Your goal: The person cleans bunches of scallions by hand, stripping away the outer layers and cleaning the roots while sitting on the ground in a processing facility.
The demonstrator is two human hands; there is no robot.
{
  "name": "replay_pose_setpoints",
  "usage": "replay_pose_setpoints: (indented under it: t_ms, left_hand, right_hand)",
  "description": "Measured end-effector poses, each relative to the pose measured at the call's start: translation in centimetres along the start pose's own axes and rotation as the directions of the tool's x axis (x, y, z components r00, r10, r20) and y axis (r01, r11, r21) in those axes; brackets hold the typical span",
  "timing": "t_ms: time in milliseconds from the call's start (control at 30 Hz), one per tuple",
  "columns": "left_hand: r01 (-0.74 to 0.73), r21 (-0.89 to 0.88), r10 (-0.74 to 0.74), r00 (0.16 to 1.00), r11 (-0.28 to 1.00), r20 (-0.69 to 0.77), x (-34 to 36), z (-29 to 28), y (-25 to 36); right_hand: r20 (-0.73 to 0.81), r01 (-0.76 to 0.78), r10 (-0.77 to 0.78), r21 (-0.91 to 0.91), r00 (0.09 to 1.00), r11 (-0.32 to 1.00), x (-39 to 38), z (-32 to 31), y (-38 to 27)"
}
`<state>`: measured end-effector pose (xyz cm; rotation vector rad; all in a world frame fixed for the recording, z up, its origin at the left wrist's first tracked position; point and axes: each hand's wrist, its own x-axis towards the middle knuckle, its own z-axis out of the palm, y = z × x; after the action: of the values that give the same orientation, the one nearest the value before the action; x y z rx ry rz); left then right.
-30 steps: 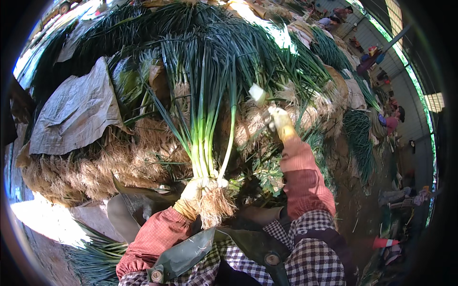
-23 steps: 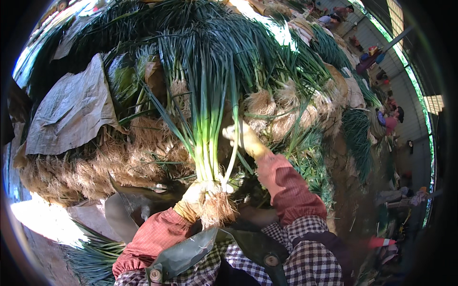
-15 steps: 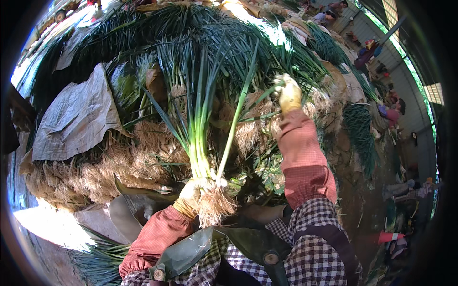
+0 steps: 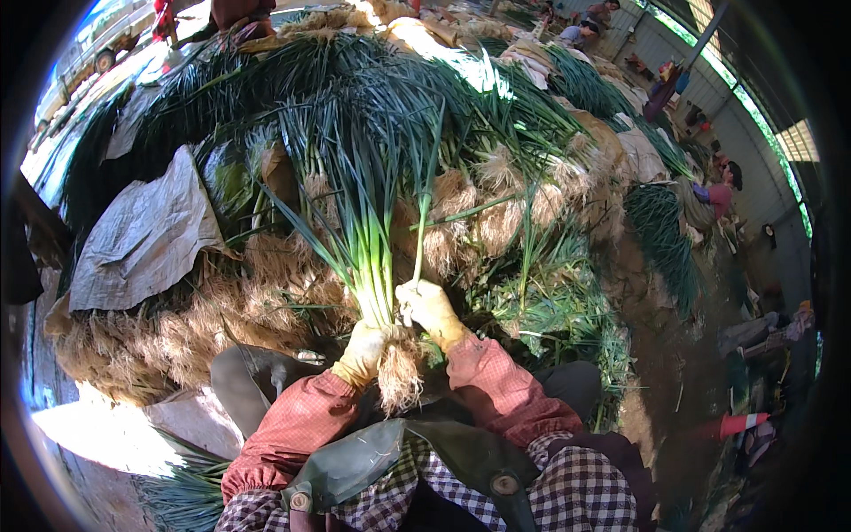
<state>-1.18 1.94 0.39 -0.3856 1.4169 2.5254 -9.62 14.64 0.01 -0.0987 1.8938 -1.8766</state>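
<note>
A bunch of green onions (image 4: 373, 279) stands upright in front of me, its white stems gathered low and its pale roots (image 4: 401, 377) hanging down. My left hand (image 4: 361, 353), in a yellowish glove, is closed around the stem bases. Close beside it, my right hand (image 4: 433, 312), gloved alike, is closed on a single green onion stalk (image 4: 419, 239) at the right side of the bunch. Its fingertips are partly hidden, next to the bunch's white stems.
A large heap of green onions (image 4: 328, 66) lies ahead, roots toward me. A whitish sheet (image 4: 146, 239) covers its left part. Loose leaves (image 4: 554, 310) litter the ground at right. Other people (image 4: 722, 191) sit farther right, near a red-and-white cone (image 4: 743, 424).
My right hand has come down and left from beside the heap to the bunch, letting go of a green leaf strip and gripping the separate stalk. My left hand keeps its hold.
</note>
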Motion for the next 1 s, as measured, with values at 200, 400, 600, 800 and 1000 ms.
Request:
replay_pose_setpoints:
  t_ms: [200, 400, 600, 800, 1000]
  left_hand:
    - [-0.131, 0.009, 0.131, 0.989, 0.991, -0.067, 0.3, -0.8, 0.0]
    - [0.070, -0.288, -0.105, 0.989, 0.955, -0.105, 1.4, -0.6, 0.6]
    - [0.082, -0.367, -0.105, 0.994, 0.927, -0.043, 2.6, -0.6, 0.3]
    - [-0.172, -0.349, 0.045, 0.938, 0.921, -0.343, 2.6, -2.7, 3.1]
    - [-0.003, 0.045, 0.017, 0.948, 0.999, -0.318, 3.2, -2.8, 0.6]
  right_hand:
    - [0.027, 0.191, -0.202, 0.225, 0.979, 0.955, 4.0, -1.2, 0.3]
    - [-0.028, 0.343, -0.442, -0.588, 0.896, 0.733, 8.2, -1.2, -3.8]
    - [-0.268, -0.152, -0.380, -0.939, 0.885, 0.307, 15.1, -9.4, -10.7]
    - [-0.080, 0.185, -0.267, -0.536, 0.960, 0.824, 8.5, -1.9, -7.4]
    - [0.265, 0.487, -0.429, -0.224, 0.864, 0.844, -0.6, 0.6, 1.8]
